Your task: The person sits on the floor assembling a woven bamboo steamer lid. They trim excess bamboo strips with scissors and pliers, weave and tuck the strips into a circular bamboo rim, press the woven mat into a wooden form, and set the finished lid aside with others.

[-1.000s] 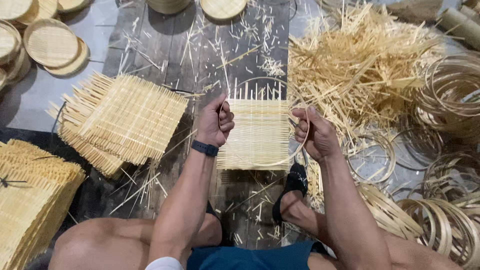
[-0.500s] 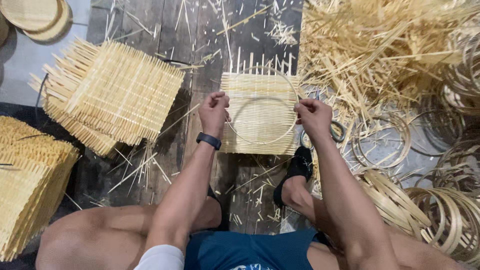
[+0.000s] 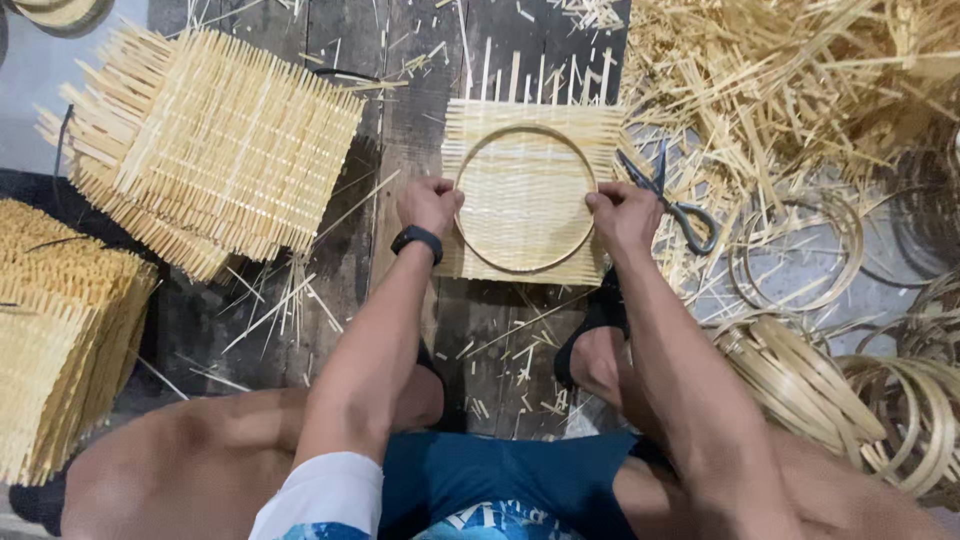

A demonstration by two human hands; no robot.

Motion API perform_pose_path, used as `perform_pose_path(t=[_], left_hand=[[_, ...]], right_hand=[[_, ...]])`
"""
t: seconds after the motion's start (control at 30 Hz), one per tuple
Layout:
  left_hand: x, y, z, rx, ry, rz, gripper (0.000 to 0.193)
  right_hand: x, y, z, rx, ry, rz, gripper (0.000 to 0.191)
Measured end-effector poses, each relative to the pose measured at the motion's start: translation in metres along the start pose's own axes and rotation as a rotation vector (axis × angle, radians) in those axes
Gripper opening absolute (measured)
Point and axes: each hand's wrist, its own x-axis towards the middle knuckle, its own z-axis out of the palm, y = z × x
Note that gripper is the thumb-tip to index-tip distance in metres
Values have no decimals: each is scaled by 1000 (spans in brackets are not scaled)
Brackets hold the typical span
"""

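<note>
- two big heaps frame the scene: a loose pile of bamboo offcuts (image 3: pixel 800 90) at the upper right, and a stack of woven mats (image 3: pixel 215 150) at the upper left on the dark plank floor (image 3: pixel 400 110).
- one more stack of mats (image 3: pixel 55 330) sits at the left edge, seen from its side.
- coils of bamboo hoops (image 3: pixel 850 400) lie at the lower right, beside the person's right knee.
- a single square woven mat (image 3: pixel 525 190) lies flat on the planks straight ahead, between both hands, its loose strip ends sticking out at the far edge.
- a round bamboo hoop (image 3: pixel 525 265) rests on top of that mat, inside its edges.
- left hand (image 3: pixel 430 203), with a black wrist band (image 3: pixel 417 240), is curled closed, pinching the hoop's left side against the mat.
- right hand (image 3: pixel 625 215) is likewise closed, fingers folded over the hoop's right side and the mat's edge.
- scissors (image 3: pixel 675 205) lie on the floor just right of the right hand, blades apart, untouched.
</note>
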Motion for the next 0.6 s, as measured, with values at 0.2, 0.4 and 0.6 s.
perform_pose_path(t=[0.2,0.4,0.6], left_hand=[[3,-8,0,-15,-26,44,21],[11,-16,6,-1,-12,57,18],[13,-21,6,-113,-64,54,22]], right_hand=[[-5,0,3,-21,15,-7,19],[-1,8,3,6,-19,44,20],[16,28,4,-30,-52,14,20]])
